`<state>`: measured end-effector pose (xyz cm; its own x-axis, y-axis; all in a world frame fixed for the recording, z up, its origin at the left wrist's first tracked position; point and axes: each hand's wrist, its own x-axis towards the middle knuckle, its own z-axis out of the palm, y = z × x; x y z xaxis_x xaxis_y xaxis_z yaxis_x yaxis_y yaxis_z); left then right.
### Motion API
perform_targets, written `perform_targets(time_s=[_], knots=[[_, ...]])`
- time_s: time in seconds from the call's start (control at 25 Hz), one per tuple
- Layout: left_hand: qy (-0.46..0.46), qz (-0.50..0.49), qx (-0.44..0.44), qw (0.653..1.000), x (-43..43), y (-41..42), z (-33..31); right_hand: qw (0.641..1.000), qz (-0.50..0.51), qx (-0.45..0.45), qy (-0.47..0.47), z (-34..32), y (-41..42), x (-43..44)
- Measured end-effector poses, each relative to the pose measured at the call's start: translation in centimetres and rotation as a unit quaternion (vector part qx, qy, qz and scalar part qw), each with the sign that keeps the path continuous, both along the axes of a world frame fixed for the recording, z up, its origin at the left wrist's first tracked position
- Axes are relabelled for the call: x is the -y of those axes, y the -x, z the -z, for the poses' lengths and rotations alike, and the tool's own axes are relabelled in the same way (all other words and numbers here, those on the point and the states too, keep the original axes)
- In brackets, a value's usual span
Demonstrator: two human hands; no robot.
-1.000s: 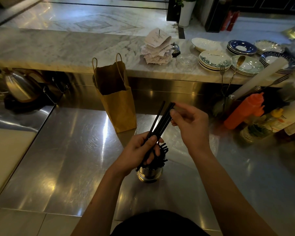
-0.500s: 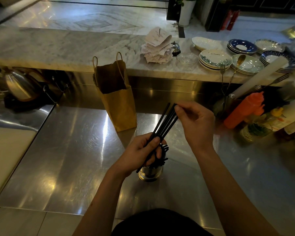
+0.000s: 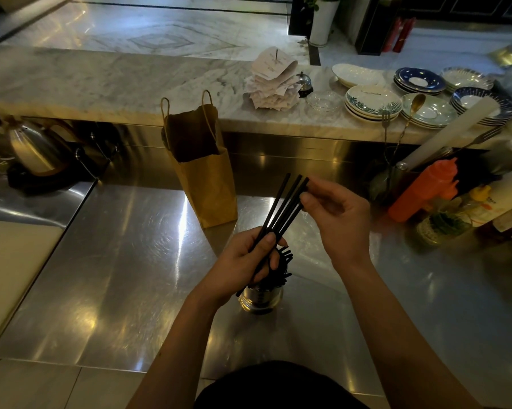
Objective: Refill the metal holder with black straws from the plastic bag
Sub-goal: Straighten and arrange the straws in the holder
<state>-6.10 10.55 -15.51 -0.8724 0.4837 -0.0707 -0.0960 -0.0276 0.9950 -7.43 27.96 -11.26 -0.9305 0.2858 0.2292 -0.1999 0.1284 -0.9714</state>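
Steel tabletop (image 3: pixel 124 276), dim bar kitchen. Left hand (image 3: pixel 243 261) grips black straws (image 3: pixel 281 208) at lower half, directly over metal holder (image 3: pixel 260 301), already part-filled. Right hand (image 3: pixel 334 214) pinches upper tips. Change over last second: tips fanned wider, bundle not lowered; judged aligning before insertion. Brown paper bag (image 3: pixel 210 184) behind; plastic bag not seen. Receipts (image 3: pixel 274 81) on marble counter (image 3: pixel 101 84), bottle (image 3: pixel 502 196) label: unreadable.

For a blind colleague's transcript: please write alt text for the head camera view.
A left hand grips a bundle of black straws above a metal holder already holding straws, while the right hand pinches their upper ends. A brown paper bag stands behind on the steel counter; stacked plates sit on the marble ledge.
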Motion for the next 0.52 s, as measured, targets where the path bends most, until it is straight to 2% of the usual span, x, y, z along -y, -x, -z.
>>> perform_targets(time_s=[0.2, 0.52], knots=[[0.010, -0.003, -0.003, 1.000, -0.42, -0.11, -0.20, 0.999, 0.030, 0.003, 0.023, 0.43, -0.08, 0.10], [0.015, 0.002, -0.003, 1.000, -0.35, -0.14, -0.23, 0.994, 0.025, -0.015, -0.110, 0.26, -0.18, -0.60]])
